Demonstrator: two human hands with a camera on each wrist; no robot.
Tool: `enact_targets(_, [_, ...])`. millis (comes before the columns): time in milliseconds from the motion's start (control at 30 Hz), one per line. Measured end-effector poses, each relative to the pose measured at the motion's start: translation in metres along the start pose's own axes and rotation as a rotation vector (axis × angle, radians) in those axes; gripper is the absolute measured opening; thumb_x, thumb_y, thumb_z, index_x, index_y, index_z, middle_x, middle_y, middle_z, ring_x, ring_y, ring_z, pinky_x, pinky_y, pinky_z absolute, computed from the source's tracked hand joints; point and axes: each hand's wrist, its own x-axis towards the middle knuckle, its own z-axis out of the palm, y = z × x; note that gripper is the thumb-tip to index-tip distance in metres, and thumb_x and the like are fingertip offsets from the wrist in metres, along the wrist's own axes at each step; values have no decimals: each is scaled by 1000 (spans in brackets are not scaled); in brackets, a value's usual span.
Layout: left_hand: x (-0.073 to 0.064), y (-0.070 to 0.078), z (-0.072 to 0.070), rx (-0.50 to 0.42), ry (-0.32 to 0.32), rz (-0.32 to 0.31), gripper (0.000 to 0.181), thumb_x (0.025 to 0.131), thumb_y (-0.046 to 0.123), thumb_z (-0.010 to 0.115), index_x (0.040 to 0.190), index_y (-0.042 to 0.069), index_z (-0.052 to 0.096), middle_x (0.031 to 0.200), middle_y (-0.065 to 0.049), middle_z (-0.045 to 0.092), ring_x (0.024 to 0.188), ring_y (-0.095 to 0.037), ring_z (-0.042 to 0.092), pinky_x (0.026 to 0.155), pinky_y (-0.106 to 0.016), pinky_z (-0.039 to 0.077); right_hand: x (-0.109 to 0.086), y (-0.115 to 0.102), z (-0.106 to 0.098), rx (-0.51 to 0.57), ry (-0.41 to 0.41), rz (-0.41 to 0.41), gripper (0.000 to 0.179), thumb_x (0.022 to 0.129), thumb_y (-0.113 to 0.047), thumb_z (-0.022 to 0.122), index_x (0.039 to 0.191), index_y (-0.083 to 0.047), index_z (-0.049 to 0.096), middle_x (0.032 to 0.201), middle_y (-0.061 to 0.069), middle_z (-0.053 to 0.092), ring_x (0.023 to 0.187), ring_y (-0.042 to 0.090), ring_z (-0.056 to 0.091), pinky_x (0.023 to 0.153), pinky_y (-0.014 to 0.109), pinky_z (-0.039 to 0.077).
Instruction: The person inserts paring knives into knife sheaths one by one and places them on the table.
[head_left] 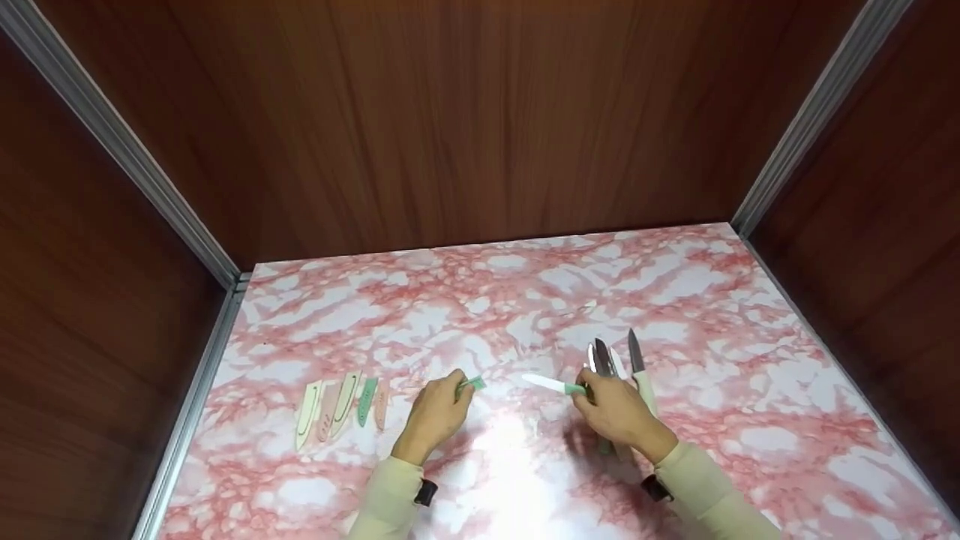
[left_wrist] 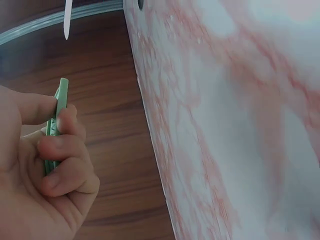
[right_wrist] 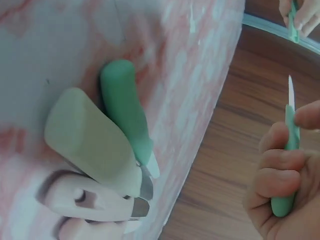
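Note:
My left hand (head_left: 435,414) pinches a small green blade sheath (left_wrist: 61,100) between thumb and fingers. My right hand (head_left: 616,406) grips the green handle of a small knife (head_left: 546,382), its white blade pointing left towards the sheath. Blade and sheath are apart, with a gap between them above the table. Beneath and beside the right hand lie several other knives, among them one with a green handle (right_wrist: 122,97) and one with a thick cream handle (right_wrist: 92,142). A dark-bladed knife (head_left: 636,351) lies at the right of this group, partly hidden by the hand.
Left of my left hand, several sheaths lie side by side: a cream sheath (head_left: 308,412), a pink one, another cream one, a green sheath (head_left: 367,401) and an orange-pink sheath (head_left: 380,407). The red-and-white marbled table (head_left: 480,300) is bounded by brown wood-grain panels (head_left: 480,127).

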Motion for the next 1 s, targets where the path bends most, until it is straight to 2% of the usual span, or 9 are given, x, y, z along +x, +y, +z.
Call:
enact_targets(200, [-2, 9, 8, 6, -5, 52, 19, 98, 25, 51, 83, 14, 54, 60, 7, 39, 50, -7, 34, 47, -23, 30, 1, -2, -4, 3, 25, -147, 26, 96, -37, 54, 74, -23, 55, 49, -15, 30, 41, -1, 24, 44, 21, 24])
enact_targets(300, [-3, 13, 11, -5, -22, 71, 18, 98, 24, 51, 83, 14, 54, 60, 8, 39, 49, -6, 33, 47, -23, 29, 1, -3, -6, 6, 37, -183, 30, 96, -37, 55, 69, -23, 52, 49, -15, 26, 42, -2, 22, 45, 21, 24])
enact_targets(500, [-4, 19, 16, -1, -34, 89, 18, 98, 25, 52, 82, 16, 53, 60, 10, 38, 49, -5, 33, 47, -22, 29, 1, -7, -8, 25, 20, -207, 28, 95, -36, 56, 71, -22, 57, 48, -17, 32, 41, -5, 26, 44, 21, 30])
enact_targets(700, [-6, 24, 17, -14, -41, 78, 18, 97, 24, 52, 80, 17, 52, 61, 10, 37, 50, -5, 33, 47, -22, 29, 1, -10, -8, 15, 15, -235, 29, 95, -35, 56, 70, -22, 56, 50, -17, 32, 42, -4, 25, 44, 21, 29])
enact_targets(1000, [-8, 22, 20, 2, -59, 103, 20, 97, 25, 53, 79, 16, 51, 60, 10, 35, 50, -4, 32, 47, -22, 28, 2, -11, -8, -32, 10, -254, 24, 94, -35, 58, 73, -23, 60, 53, -18, 40, 44, -2, 34, 47, 23, 35])
